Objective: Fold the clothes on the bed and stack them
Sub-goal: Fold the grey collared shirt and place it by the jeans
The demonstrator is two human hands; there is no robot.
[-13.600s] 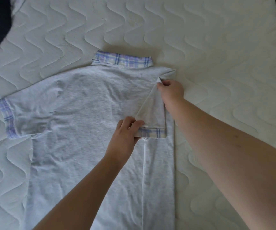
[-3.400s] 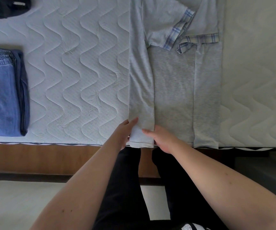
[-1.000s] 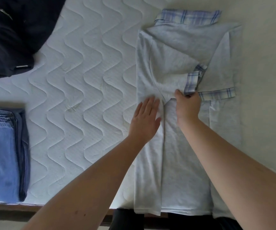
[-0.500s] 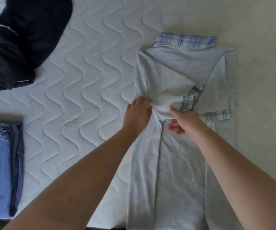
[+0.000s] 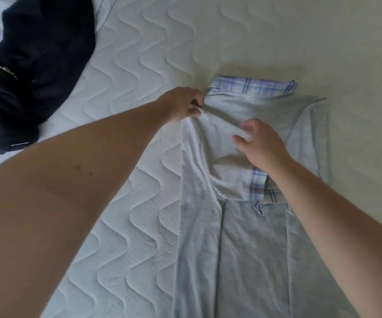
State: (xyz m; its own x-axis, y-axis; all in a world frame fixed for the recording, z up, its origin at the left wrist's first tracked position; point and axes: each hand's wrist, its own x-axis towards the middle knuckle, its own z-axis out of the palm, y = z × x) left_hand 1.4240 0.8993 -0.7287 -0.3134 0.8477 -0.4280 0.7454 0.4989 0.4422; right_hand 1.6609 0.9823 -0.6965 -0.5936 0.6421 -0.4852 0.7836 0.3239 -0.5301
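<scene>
The grey polo shirt lies face down on the bed, plaid collar at the far end, body running toward the near edge of the view. Both long sides are folded inward, forming a narrow strip; the plaid-cuffed sleeves are turned in over the back. The left hand pinches the fabric at the left shoulder corner, just beside the collar. The right hand rests on the folded-in left sleeve with fingers curled into the cloth, apparently gathering a fold of it. Judged status: the lengthwise folds are made but are under adjustment at the shoulder; the cross folds that shorten the strip are not yet done, and the shirt has not been placed on any stack. A dark navy garment lies crumpled and unfolded at the far left of the bed, well apart from the shirt, and remains to be processed.
</scene>
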